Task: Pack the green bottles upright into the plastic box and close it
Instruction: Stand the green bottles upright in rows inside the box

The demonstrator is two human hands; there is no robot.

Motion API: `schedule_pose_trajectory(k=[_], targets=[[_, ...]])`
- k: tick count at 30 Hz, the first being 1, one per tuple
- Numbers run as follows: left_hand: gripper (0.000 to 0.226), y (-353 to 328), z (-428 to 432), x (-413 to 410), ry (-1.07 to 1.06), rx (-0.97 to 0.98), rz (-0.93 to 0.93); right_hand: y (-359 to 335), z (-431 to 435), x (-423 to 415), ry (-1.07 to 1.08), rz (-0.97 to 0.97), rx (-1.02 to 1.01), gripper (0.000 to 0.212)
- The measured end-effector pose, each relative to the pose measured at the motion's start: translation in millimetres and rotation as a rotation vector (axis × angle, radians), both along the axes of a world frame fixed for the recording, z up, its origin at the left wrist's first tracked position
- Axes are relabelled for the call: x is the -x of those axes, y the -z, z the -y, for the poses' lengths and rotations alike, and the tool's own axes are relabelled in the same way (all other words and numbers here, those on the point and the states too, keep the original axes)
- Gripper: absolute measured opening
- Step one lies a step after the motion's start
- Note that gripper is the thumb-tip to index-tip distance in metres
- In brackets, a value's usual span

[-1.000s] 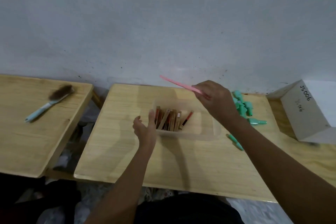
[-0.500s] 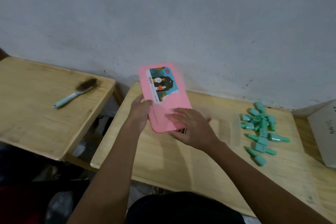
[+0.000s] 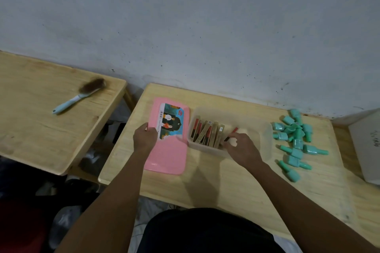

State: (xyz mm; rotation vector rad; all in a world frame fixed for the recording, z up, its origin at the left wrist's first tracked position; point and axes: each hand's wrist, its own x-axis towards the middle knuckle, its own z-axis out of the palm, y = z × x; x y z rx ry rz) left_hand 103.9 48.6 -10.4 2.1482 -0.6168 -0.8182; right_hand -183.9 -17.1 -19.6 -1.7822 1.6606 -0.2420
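Since half a second ago the pink lid (image 3: 167, 139) has come down from the air and now lies flat on the wooden table (image 3: 216, 187), just left of the plastic box (image 3: 265, 139). The left hand (image 3: 145, 139) rests on the lid's left edge, fingers curled over it in a light hold. The right hand (image 3: 242, 149) has moved to the box's near wall, fingers bent down into it beside a red-and-black stick (image 3: 231, 134); whether they actually pinch it cannot be told.

The box stands open, holding a row of brown and red slim packets (image 3: 205, 132) leaning at its left end. The lid bears a picture sticker (image 3: 171, 123) with figures and a small logo; its print is too small to read.

The green bottles (image 3: 296, 141) lie on their sides in a loose heap on the table, right of the box. A white carton (image 3: 368, 146) at the right edge shows handwriting, blurred. A brush (image 3: 80, 95) lies on the neighbouring table (image 3: 30, 119).
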Motion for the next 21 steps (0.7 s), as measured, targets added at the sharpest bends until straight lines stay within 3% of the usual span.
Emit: schedule_pose_trajectory(k=[3,5,7,9,12,16,21], targets=[[0.04,14.3,5.2,-0.2,0.071,-0.124,0.091,1.4,4.3,3.9,0.045,0.023,-0.063,0.045],[0.049,21.6,11.9,0.5,0.15,-0.293,0.272,2.9,8.9,6.4,0.066,0.005,-0.088,0.046],[0.052,22.2,19.1,8.3,0.193,-0.313,0.406,5.7,15.3,9.1,0.117,0.02,-0.135,0.048],[0.049,16.5,27.3,22.7,0.236,-0.192,0.359,9.2,23.2,10.2,0.186,0.062,-0.21,0.054],[0.034,7.2,36.9,48.2,0.441,0.002,0.074,13.8,34.3,7.6,0.249,0.083,-0.256,0.058],[0.032,6.1,43.8,63.2,0.545,0.092,0.127,18.1,40.8,-2.6,0.239,0.064,-0.22,0.048],[0.031,8.1,48.0,62.6,0.54,0.086,0.134,11.6,35.7,-25.6,0.01,0.083,-0.176,0.026]])
